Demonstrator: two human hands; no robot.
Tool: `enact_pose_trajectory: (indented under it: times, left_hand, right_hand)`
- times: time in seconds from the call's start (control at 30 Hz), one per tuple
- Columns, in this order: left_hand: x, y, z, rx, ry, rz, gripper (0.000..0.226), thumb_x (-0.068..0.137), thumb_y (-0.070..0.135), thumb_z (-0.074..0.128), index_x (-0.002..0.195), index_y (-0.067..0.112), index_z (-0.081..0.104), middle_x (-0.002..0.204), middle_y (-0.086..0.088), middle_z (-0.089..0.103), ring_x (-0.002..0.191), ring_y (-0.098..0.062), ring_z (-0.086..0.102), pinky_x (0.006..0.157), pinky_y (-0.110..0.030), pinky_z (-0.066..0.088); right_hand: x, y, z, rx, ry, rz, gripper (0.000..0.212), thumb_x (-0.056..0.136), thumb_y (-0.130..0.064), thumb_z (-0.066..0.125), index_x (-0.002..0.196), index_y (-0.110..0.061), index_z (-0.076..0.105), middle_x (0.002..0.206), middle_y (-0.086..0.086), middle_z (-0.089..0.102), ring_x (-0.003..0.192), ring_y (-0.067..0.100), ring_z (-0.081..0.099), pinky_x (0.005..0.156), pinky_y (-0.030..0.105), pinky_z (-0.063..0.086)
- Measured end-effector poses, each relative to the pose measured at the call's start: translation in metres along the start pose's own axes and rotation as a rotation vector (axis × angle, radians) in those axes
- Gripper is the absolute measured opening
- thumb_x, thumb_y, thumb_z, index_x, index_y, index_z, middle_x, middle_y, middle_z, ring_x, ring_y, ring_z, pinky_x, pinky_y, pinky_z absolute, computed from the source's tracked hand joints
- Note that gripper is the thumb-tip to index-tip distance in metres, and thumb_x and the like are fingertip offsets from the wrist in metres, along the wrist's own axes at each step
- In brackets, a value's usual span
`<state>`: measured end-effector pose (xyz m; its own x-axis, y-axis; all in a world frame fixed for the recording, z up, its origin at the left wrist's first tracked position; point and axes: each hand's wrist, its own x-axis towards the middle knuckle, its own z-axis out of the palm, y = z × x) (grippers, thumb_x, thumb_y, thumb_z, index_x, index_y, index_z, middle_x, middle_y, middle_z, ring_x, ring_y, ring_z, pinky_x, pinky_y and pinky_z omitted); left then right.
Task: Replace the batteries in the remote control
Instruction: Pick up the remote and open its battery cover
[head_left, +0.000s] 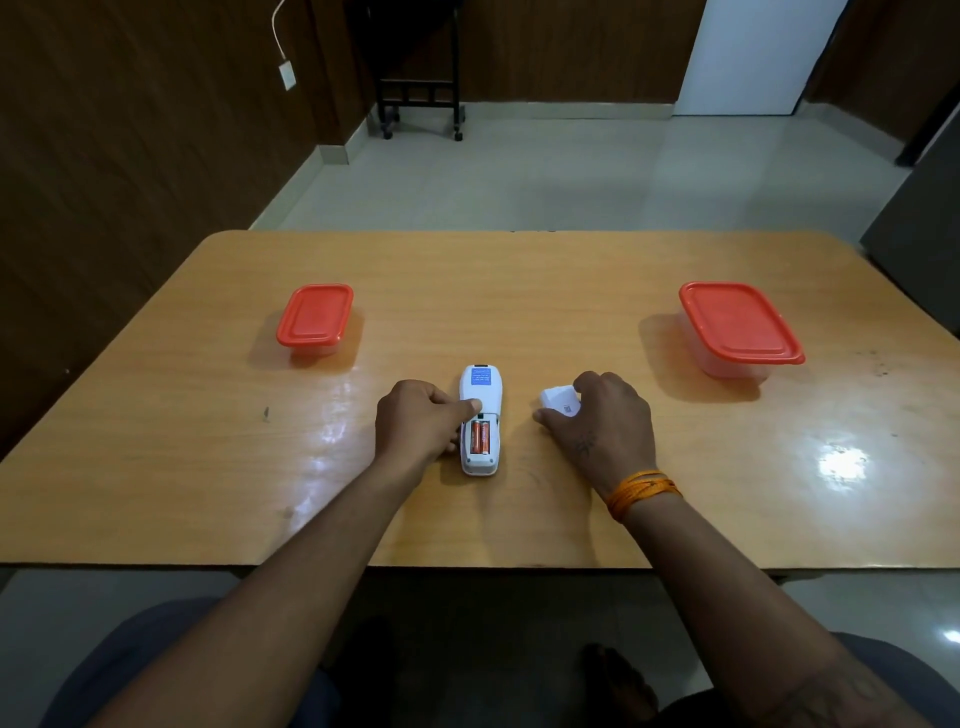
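A white remote control (482, 387) lies face down on the wooden table (519, 291), its battery bay uncovered. Two orange batteries (480, 437) sit side by side in the bay. My left hand (418, 421) holds the remote from its left side, thumb pressed on the back just above the bay. To the right, my right hand (600, 421) grips the white battery cover (558, 401) at the table surface, fingers curled round it.
A small container with a red lid (315, 315) stands at the left back of the table. A larger container with a red lid (737, 322) stands at the right back. The table's near edge lies just in front of my forearms.
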<state>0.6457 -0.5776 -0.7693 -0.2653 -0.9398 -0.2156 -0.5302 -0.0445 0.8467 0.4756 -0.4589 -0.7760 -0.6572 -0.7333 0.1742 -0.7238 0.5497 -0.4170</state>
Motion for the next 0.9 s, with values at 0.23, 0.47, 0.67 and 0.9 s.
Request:
enact_pose_trajectory:
  times: [0.23, 0.47, 0.67, 0.9]
  left_hand:
    - [-0.005, 0.002, -0.013, 0.132, -0.043, 0.192, 0.008, 0.084, 0.02, 0.083, 0.091, 0.019, 0.078, 0.088, 0.005, 0.078, 0.076, -0.015, 0.073, 0.072, -0.032, 0.062]
    - [-0.017, 0.001, -0.012, 0.438, -0.113, 0.463, 0.012, 0.084, 0.02, 0.079, 0.095, 0.02, 0.079, 0.095, 0.0, 0.072, 0.09, -0.019, 0.067, 0.079, -0.032, 0.054]
    - [-0.016, 0.001, -0.01, 0.512, -0.116, 0.519, 0.014, 0.087, 0.017, 0.072, 0.1, 0.02, 0.076, 0.097, -0.004, 0.064, 0.09, -0.023, 0.063, 0.074, -0.031, 0.047]
    - [-0.015, 0.009, -0.003, 0.548, -0.1, 0.481, 0.016, 0.088, 0.019, 0.072, 0.102, 0.016, 0.077, 0.105, -0.007, 0.071, 0.1, -0.027, 0.065, 0.073, -0.028, 0.042]
  right_hand:
    - [-0.013, -0.013, 0.0, 0.176, 0.119, -0.146, 0.028, 0.093, -0.03, 0.072, 0.109, -0.008, 0.071, 0.098, 0.01, 0.069, 0.086, 0.029, 0.065, 0.075, 0.036, 0.051]
    - [-0.014, -0.03, 0.021, 0.254, -0.146, -0.283, 0.031, 0.099, -0.024, 0.064, 0.129, -0.021, 0.069, 0.109, 0.005, 0.07, 0.094, 0.023, 0.067, 0.086, 0.036, 0.05]
    - [-0.006, -0.033, 0.031, 0.264, -0.207, -0.276, 0.031, 0.099, -0.026, 0.064, 0.129, -0.022, 0.07, 0.11, 0.008, 0.07, 0.097, 0.025, 0.068, 0.09, 0.04, 0.051]
    - [-0.001, -0.031, 0.035, 0.295, -0.194, -0.244, 0.031, 0.094, -0.03, 0.071, 0.123, -0.022, 0.074, 0.109, 0.006, 0.073, 0.094, 0.023, 0.07, 0.089, 0.038, 0.052]
